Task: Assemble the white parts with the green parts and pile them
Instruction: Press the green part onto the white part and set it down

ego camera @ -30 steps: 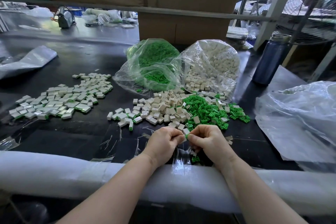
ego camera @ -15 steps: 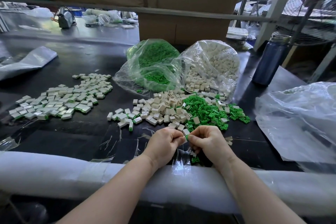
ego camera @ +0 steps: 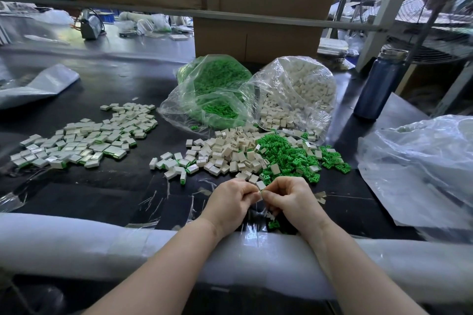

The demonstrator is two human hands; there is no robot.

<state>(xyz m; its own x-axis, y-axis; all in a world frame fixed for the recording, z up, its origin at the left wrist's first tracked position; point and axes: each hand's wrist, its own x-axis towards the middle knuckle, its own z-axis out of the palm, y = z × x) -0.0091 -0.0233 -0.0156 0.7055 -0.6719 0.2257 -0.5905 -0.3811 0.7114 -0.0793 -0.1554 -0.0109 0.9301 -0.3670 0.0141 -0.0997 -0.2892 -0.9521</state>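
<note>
Fingers of the left hand (ego camera: 230, 199) and right hand (ego camera: 291, 199) curl inward, fingertips meeting and pinching one small white plastic part (ego camera: 261, 185) between them near the dark table's (ego camera: 102, 192) front edge. Just behind lie loose white plastic housings (ego camera: 225, 151) beside green plastic clips (ego camera: 289, 156). The assembled white-and-green pieces (ego camera: 84, 138) are heaped toward the left edge.

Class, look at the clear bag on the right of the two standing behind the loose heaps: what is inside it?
The right-hand clear bag holds small white parts, spilling from its open mouth. What lies under the top layer is covered.
</note>
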